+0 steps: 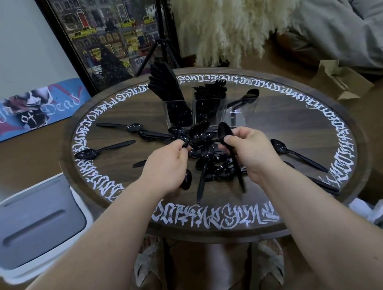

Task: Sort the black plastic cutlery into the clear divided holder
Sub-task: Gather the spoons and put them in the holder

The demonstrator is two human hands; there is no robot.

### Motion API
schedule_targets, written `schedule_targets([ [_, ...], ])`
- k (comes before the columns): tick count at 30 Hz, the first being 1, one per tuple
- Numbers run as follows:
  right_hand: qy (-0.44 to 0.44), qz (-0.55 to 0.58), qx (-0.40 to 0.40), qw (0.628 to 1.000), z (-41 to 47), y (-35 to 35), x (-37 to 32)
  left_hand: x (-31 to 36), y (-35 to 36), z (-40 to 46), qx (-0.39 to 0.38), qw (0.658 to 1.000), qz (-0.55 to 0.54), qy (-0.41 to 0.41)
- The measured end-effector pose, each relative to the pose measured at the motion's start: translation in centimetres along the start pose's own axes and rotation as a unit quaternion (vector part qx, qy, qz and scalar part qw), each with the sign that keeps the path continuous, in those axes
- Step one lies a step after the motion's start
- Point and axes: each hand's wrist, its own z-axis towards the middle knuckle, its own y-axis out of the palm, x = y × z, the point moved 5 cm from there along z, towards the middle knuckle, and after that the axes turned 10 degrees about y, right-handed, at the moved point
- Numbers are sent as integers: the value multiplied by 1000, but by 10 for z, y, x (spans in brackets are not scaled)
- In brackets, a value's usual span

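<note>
The clear divided holder point(246, 111) stands at the back middle of the round table. Its left compartment holds black knives point(168, 88), the middle one black forks point(210, 93), and the right one a spoon or two point(247, 97). A heap of black spoons point(211, 166) lies in front of it. Over the heap, my left hand point(165, 168) pinches one black spoon point(196, 131) by its handle, bowl up. My right hand point(252, 153) grips another black spoon point(225, 132), bowl up, its handle pointing down toward me.
Loose spoons lie on the table at the left point(103, 149), the back left point(124, 126) and the right point(296, 154). The dark round table point(212, 233) has white lettering round its rim. A white bin point(36, 228) stands at the lower left, a cardboard box point(341, 81) at the right.
</note>
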Motion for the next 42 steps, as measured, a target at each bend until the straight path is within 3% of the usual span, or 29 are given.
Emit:
schedule_targets([
  [7,19,103,-76,992,-1,14,3,4,2,-1,-14,999,-28,-6],
  [11,37,102,-106,988,-2,20,7,6,8,-1,-37,997,-63,12],
  [14,27,98,-70,992,-1,17,8,10,11,-3,-60,995,-70,41],
  [19,-72,-63,42,995,1,7,4,19,16,-5,-98,991,-46,78],
  [28,-171,-143,60,973,-8,7,-2,12,14,-4,-86,992,57,74],
  [33,-119,30,27,992,-12,-6,-5,30,14,-9,-40,991,52,118],
  [35,-127,50,28,990,-19,-14,-9,40,15,-10,-13,989,54,136],
  [39,-231,-1,121,965,-39,-43,-41,56,5,-1,65,978,94,176],
  [42,-339,-50,240,908,-46,-70,-77,67,-12,14,108,967,122,197],
])
